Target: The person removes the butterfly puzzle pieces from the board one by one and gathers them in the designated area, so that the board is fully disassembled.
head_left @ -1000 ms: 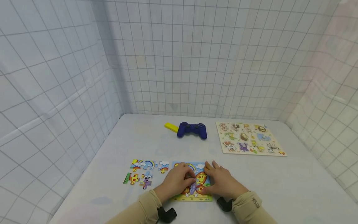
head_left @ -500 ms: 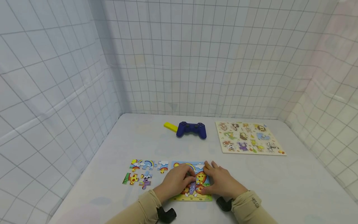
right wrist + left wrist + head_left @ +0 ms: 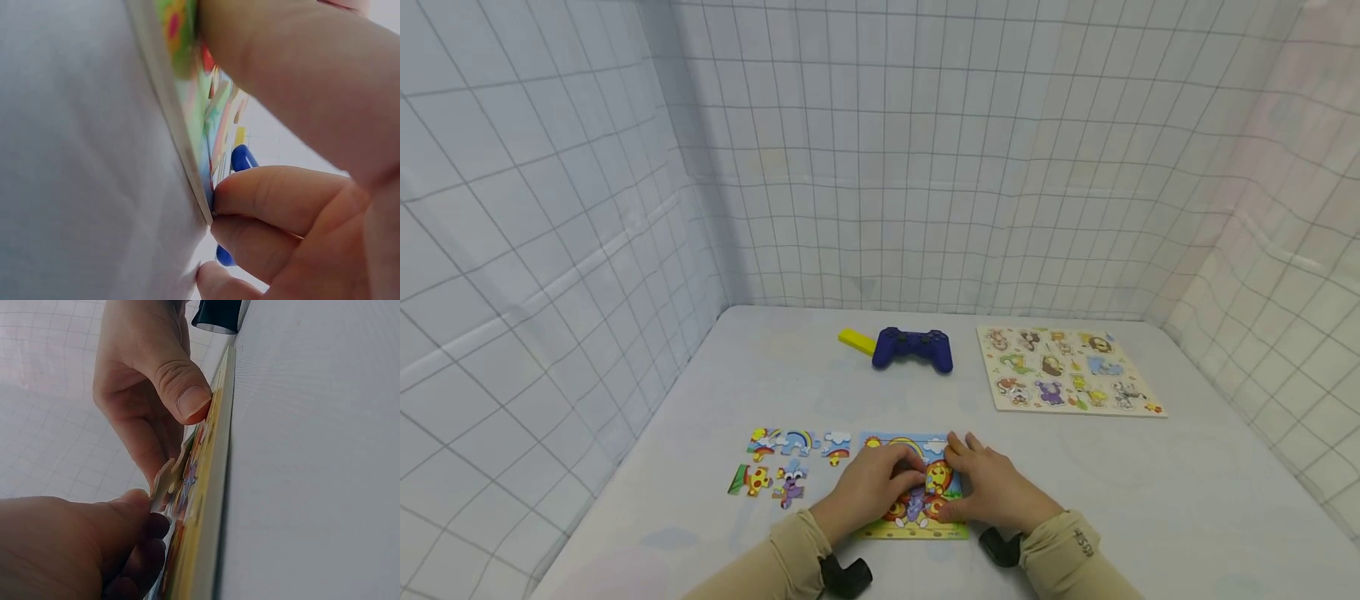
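Observation:
A bright cartoon jigsaw board [image 3: 917,534] lies flat at the front of the table, partly covered by both hands. My left hand [image 3: 874,485] pinches a thin puzzle piece [image 3: 164,480] between thumb and fingers. In the left wrist view that piece is tilted, close over the board's printed face. My right hand [image 3: 1000,490] rests along the board's right side, thumb on the face and fingertips at the far edge. Left of the board lie several loose pieces, among them a purple one [image 3: 792,483], a giraffe one [image 3: 752,480] and a rainbow one [image 3: 799,442].
A blue game controller [image 3: 913,348] sits further back, with a yellow block [image 3: 857,340] beside it. At the back right lies a wooden animal puzzle board [image 3: 1066,371]. Grid-patterned cloth walls [image 3: 880,167] enclose the table.
Both hands hold nearly the same position at the board. The piece shows a slight shift under the left fingertips; the loose pieces stay where they were.

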The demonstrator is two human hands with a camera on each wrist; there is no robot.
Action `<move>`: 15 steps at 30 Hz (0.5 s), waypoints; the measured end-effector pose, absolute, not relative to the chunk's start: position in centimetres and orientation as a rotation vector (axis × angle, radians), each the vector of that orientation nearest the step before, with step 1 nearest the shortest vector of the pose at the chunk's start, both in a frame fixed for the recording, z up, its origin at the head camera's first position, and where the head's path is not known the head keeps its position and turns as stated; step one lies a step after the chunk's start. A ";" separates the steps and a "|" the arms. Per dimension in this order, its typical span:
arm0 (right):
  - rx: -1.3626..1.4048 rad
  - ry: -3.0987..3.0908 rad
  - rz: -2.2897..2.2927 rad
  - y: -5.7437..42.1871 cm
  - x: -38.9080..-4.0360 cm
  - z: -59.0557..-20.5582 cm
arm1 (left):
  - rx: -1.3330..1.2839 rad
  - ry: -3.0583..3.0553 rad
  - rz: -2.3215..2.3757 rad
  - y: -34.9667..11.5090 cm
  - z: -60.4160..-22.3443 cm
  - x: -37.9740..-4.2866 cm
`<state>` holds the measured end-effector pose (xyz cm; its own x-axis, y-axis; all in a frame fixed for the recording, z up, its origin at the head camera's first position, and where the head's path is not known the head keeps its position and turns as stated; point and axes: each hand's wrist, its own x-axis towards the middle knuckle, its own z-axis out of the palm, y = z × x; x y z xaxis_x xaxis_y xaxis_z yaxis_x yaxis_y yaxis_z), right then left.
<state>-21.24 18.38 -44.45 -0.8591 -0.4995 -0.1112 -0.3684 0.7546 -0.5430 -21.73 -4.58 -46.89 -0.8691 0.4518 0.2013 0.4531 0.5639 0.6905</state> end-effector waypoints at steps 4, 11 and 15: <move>-0.644 2.697 -0.759 18.4 -21.3 -44.4 | -0.788 -2.751 -1.279 -4.6 -47.1 -21.9; -0.632 2.691 -0.754 18.5 -21.4 -44.8 | -0.737 -2.694 -1.372 -5.1 -46.8 -21.9; -0.648 2.693 -0.758 18.5 -21.5 -45.0 | -0.709 -2.615 -1.357 -6.3 -45.8 -21.5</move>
